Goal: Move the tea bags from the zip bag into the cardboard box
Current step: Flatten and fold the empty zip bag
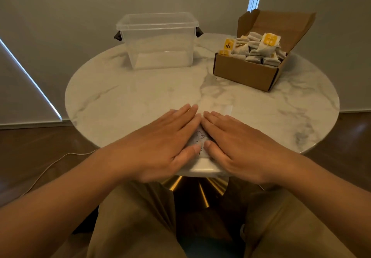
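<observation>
A flat clear zip bag [215,106] lies at the near edge of the round marble table [120,101]. My left hand [160,145] and my right hand [239,147] both press on it with straight fingers, side by side, covering most of it. I cannot tell whether anything is inside the bag. At the back right stands an open cardboard box [243,72], lid flap up, heaped with white tea bags [254,50] carrying yellow tags.
A clear plastic tub [158,41] with dark side clips stands empty at the back middle. A white cable [46,169] runs over the dark floor on the left. A wall and blinds stand close behind the table.
</observation>
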A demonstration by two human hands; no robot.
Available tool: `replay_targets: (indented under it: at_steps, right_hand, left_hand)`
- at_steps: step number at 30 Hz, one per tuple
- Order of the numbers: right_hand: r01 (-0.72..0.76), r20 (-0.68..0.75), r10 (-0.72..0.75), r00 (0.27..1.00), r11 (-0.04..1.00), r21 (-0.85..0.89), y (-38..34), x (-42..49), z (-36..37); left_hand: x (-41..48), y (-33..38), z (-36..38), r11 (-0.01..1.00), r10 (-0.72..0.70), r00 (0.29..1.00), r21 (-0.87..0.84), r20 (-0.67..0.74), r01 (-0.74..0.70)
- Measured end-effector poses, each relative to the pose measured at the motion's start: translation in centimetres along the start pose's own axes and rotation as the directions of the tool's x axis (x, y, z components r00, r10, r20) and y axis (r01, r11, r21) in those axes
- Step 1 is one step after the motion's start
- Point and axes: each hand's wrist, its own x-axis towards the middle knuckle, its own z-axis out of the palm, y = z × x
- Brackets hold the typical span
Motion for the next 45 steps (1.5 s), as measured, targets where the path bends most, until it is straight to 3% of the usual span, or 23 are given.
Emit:
replay_targets:
  at_steps: [3,9,14,18,25,29,32,36,41,43,45]
  right_hand:
    - [-0.001,0.047,0.001,0.999,1.000,0.014,0.3,-0.3,-0.4]
    - [0.010,0.098,-0.014,0.995,0.999,0.040,0.7,-0.4,-0.7]
    - [0.018,0.100,-0.029,0.995,0.994,0.104,1.0,-0.9,-0.7]
    - [0.070,0.041,-0.080,0.996,0.977,0.202,1.7,-1.7,-1.3]
    - [0.190,0.096,-0.215,0.972,0.958,0.215,2.8,-3.0,-1.4]
    - [0.213,0.029,-0.236,0.971,0.917,0.338,3.4,-2.8,-1.7]
    - [0.206,-0.095,-0.183,0.979,0.874,0.439,3.0,-2.2,-2.0]
    - [0.184,-0.374,0.038,0.927,0.822,0.539,2.8,-0.6,-2.2]
    - [0.151,-0.381,0.138,0.914,0.757,0.636,2.5,1.5,-2.6]
    - [0.133,-0.382,0.189,0.905,0.727,0.674,2.3,2.6,-3.0]
    - [0.136,-0.388,0.238,0.890,0.674,0.726,1.9,3.9,-3.6]
  left_hand:
    - [0.2,-0.6,0.6,0.999,-0.022,0.996,-0.023,0.086,0.024]
    - [0.4,-0.6,0.8,1.000,-0.016,0.996,-0.019,0.092,0.018]
    - [-0.4,-1.0,0.7,0.996,0.006,0.999,-0.093,0.033,-0.003]
    - [-2.0,-2.0,0.6,0.970,0.128,0.987,-0.194,-0.102,-0.146]
    - [-3.1,-2.6,1.9,0.961,0.202,0.945,-0.135,-0.258,-0.242]
    - [-3.3,-2.4,1.3,0.947,0.178,0.931,-0.200,-0.320,-0.250]
    - [-3.1,-2.2,0.6,0.927,0.089,0.916,-0.303,-0.390,-0.220]
    - [-2.7,-2.5,0.0,0.885,-0.048,0.903,-0.437,-0.427,-0.159]
    - [-2.4,-3.3,-0.9,0.780,-0.125,0.946,-0.618,-0.300,-0.093]
    - [-2.3,-4.0,-1.2,0.757,-0.215,0.916,-0.650,-0.339,-0.063]
    - [-2.1,-4.9,-1.6,0.716,-0.346,0.841,-0.697,-0.415,-0.050]
